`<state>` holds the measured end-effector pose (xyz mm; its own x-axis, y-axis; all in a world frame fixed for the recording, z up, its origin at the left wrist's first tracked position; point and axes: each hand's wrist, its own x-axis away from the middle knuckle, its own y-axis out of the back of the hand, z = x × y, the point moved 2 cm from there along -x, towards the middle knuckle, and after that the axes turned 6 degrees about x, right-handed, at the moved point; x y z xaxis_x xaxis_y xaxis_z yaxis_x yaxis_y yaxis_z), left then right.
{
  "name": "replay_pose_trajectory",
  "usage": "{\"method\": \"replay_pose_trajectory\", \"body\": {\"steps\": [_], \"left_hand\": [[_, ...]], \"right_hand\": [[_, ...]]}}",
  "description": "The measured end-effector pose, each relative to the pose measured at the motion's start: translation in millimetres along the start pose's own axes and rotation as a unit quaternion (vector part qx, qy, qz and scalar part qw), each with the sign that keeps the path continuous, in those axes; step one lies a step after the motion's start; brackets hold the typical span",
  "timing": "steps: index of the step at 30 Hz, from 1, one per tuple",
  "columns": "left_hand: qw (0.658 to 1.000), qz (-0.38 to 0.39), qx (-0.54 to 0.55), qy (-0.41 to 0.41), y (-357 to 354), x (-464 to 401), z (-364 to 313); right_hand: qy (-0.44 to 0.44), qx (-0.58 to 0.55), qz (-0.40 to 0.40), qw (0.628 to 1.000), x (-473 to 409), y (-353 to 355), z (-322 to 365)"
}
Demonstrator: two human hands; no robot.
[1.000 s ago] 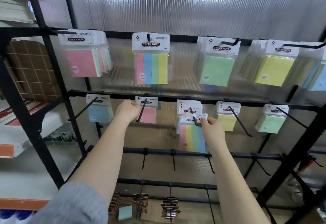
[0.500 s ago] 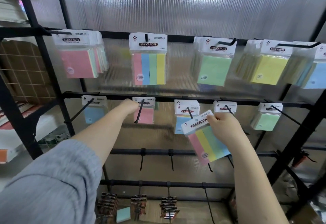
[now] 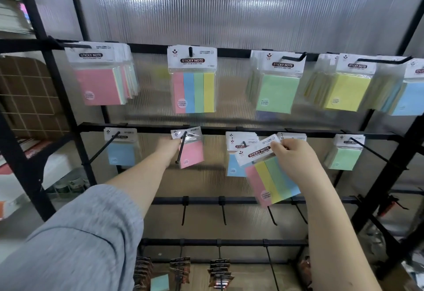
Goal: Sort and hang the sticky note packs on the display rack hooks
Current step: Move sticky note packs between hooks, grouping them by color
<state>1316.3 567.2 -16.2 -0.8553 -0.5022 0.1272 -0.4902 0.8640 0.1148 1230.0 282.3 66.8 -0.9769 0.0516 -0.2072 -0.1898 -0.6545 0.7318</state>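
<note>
On rack (image 3: 252, 130) hooks, right hand (image 3: 296, 162) pinches striped pack (image 3: 270, 176).

A stationery shop: a black display rack (image 3: 206, 130) with hooks carries rows of retail-packed sticky note packs (image 3: 192, 79), sorted by colour. More carded goods (image 3: 220, 272) hang near the bottom, stocked shelves (image 3: 34, 176) stand left.

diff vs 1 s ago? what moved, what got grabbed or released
The right hand has pulled the striped pack off its middle-row hook, down and right; it now tilts, clear of the hook, grip kept on the header. The left hand stays at the pink pack, which now hangs tilted. Other packs unchanged.
</note>
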Motion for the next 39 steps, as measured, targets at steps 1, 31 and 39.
{"method": "replay_pose_trajectory", "body": {"steps": [1, 31, 39], "left_hand": [[1.0, 0.0, 0.011, 0.009, -0.2, -0.3, 1.2], [0.994, -0.051, -0.001, -0.095, 14.2, 69.2, 18.6], [0.986, -0.094, -0.015, -0.134, 26.9, 102.7, 27.9]], "right_hand": [[-0.001, -0.001, -0.001, 1.0, -0.1, 0.3, -0.3], [0.012, -0.106, -0.108, 0.988, 6.6, 0.6, 4.4], [0.04, -0.136, -0.155, 0.978, 5.5, -5.0, 8.8]]}}
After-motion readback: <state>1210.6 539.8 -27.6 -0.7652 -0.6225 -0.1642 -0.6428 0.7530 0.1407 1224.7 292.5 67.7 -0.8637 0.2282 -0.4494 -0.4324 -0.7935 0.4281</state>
